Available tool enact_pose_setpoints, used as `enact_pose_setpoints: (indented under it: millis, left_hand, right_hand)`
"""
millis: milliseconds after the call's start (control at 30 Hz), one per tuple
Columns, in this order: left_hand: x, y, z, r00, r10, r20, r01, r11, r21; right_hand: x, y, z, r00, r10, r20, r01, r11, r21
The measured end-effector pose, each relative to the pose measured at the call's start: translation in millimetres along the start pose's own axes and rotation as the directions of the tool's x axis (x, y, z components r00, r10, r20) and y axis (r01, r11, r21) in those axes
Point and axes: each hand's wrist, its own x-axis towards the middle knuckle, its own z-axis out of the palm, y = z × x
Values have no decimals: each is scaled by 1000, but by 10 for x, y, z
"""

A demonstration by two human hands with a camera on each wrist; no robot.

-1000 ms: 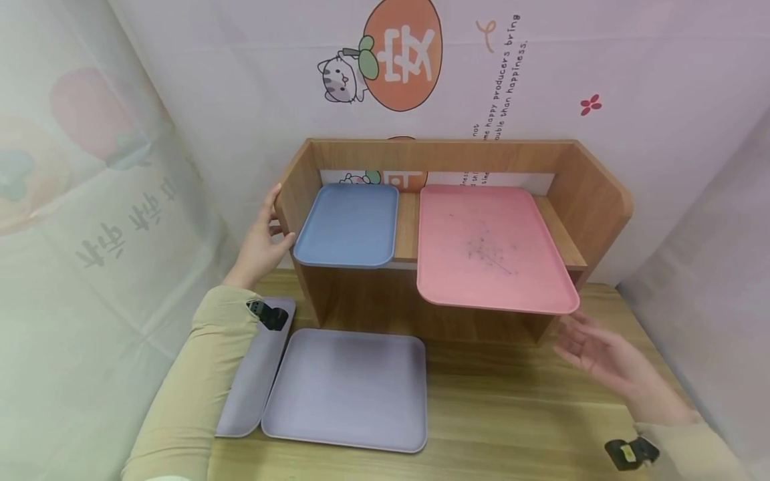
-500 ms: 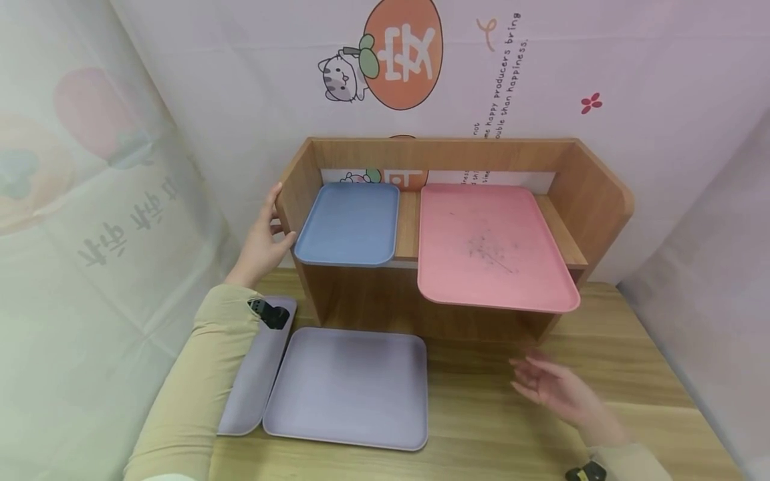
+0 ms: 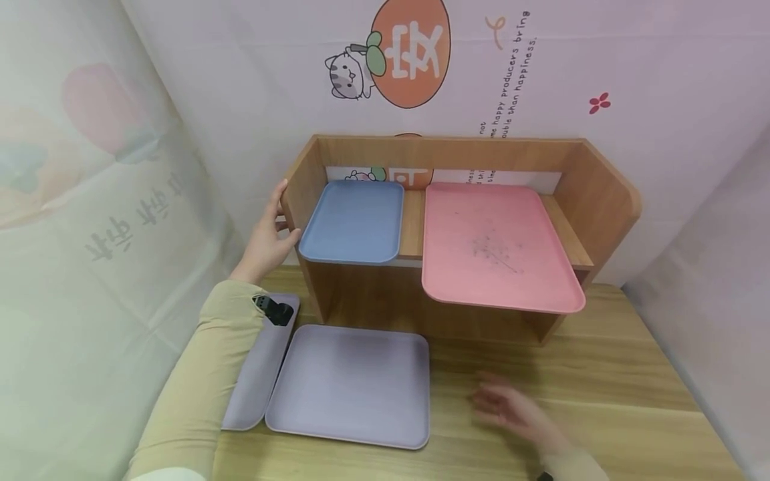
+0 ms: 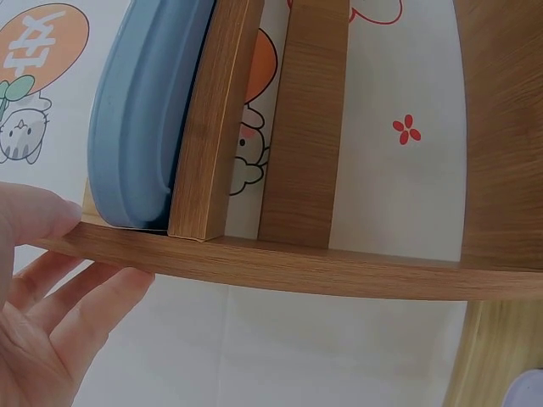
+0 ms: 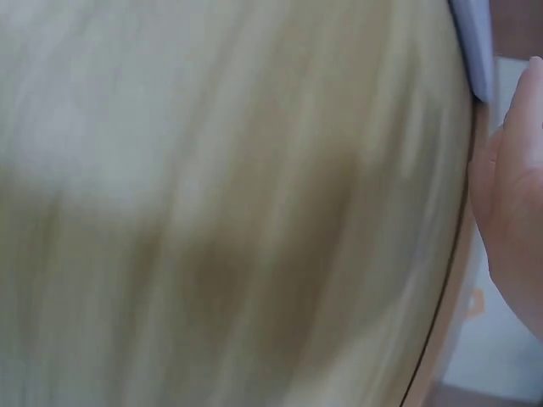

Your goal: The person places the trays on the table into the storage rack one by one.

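Observation:
My left hand grips the left side panel of a small wooden shelf. In the left wrist view, its thumb lies on one face of the panel edge and its fingers on the other. A blue tray sits on the upper board beside that hand, and a larger pink tray lies to its right, jutting past the front. My right hand, blurred, is over the table with loose fingers and holds nothing. Nearest to it is a light purple tray on the table.
A second purple tray lies at the left, partly hidden by my left sleeve. The wooden table extends under the shelf. Printed cloth hangs behind, and pale cloth walls stand at both sides.
My right hand has moved left and toward me, away from the pink tray's front corner to near the purple tray. The left hand keeps its grip on the shelf.

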Motion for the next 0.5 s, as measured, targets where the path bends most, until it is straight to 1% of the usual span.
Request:
enact_pose_setpoints:
  millis: [67,133,233,367,433,500]
  left_hand:
    - [7,0,4,1000,12,-5,-12,1000,-13]
    - [13,-3,7,1000,17,-10,-18,1000,-24]
    - [17,-6,10,1000,26,-10,-27,999,-44]
    - [14,-11,10,1000,20,-8,-20,999,-45]
    - [16,-15,11,1000,17,-10,-17,999,-40]
    - [15,-14,11,1000,18,-12,-19,999,-33]
  right_hand:
    - [64,67,37,999,5,-33,-7,998,-67]
    - [138,129,87,996,11,-89,-24,989,-145]
    - [256,206,174,980,32,-197,-84,963,-256]
    - [411,297,294,946,31,-322,-161,907,-388]
    - [476,337,350,931,16,-366,-189,876,-443]
    - [538,372,393,920,-4,-391,-208,842,-497]
